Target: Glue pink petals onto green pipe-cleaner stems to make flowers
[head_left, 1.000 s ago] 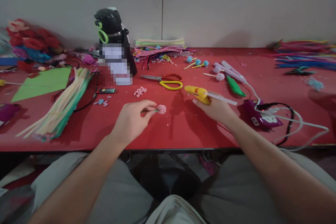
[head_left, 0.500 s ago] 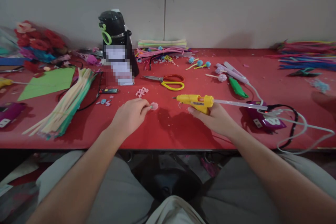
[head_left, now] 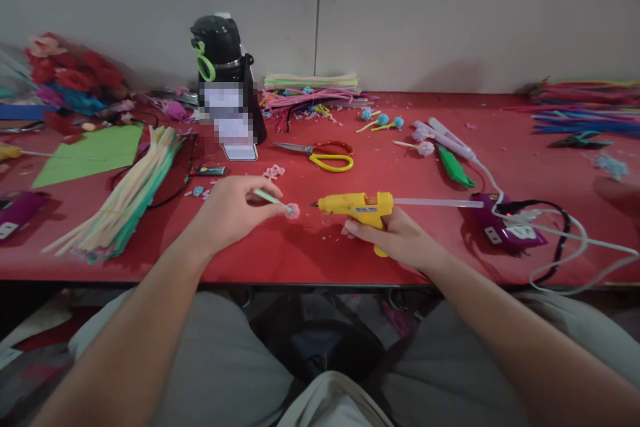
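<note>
My left hand [head_left: 237,210] pinches a small pink pipe-cleaner flower [head_left: 293,211] with a pale green stem [head_left: 267,195] near its head. Closed around the handle of a yellow hot glue gun [head_left: 355,203] is my right hand [head_left: 395,233]. The gun's nozzle points left, a short gap from the flower. A clear glue stick [head_left: 435,202] juts out of the gun's back. Just beyond the left hand lie small pink pieces [head_left: 274,172] and blue bits [head_left: 199,191].
Scissors [head_left: 325,155] lie behind the hands. A bundle of pipe cleaners [head_left: 125,200] is on the left, near a black bottle [head_left: 217,47] and a phone [head_left: 240,152]. Purple power strip [head_left: 505,223] and looping cords sit right. Blue flower heads [head_left: 383,121] lie farther back.
The glue gun has moved left and slightly down, bringing its nozzle closer to the flower. My left hand has turned, so the green stem now shows.
</note>
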`<control>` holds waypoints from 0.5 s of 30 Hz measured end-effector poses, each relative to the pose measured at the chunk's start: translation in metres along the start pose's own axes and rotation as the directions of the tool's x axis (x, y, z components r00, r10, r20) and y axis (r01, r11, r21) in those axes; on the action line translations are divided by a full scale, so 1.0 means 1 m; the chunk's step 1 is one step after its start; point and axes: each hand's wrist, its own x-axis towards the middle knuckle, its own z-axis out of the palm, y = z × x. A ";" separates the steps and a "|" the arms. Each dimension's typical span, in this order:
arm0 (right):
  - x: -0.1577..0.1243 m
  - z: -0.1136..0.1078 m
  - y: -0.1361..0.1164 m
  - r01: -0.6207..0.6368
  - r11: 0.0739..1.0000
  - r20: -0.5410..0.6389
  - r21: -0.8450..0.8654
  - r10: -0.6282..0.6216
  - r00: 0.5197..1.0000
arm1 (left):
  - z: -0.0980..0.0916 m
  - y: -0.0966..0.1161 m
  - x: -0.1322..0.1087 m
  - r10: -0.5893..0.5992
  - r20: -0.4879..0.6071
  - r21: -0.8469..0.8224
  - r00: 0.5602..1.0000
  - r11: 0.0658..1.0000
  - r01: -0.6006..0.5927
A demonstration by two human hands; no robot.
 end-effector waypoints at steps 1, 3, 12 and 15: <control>0.000 0.002 0.000 -0.022 1.000 0.003 -0.005 0.022 1.000 | 0.000 0.001 0.000 -0.016 0.023 -0.045 1.000 0.999 0.017; -0.001 0.004 -0.001 -0.054 0.998 0.008 -0.031 0.055 0.998 | 0.000 0.004 0.001 -0.031 0.073 -0.113 0.997 0.993 0.039; -0.002 0.005 0.000 -0.102 0.991 0.002 -0.083 0.102 0.995 | 0.007 -0.012 0.011 0.101 -0.030 0.069 0.994 0.993 -0.099; -0.001 0.006 0.001 -0.105 0.991 -0.010 -0.085 0.105 0.994 | 0.018 -0.018 0.023 0.114 0.032 0.166 0.993 0.979 -0.118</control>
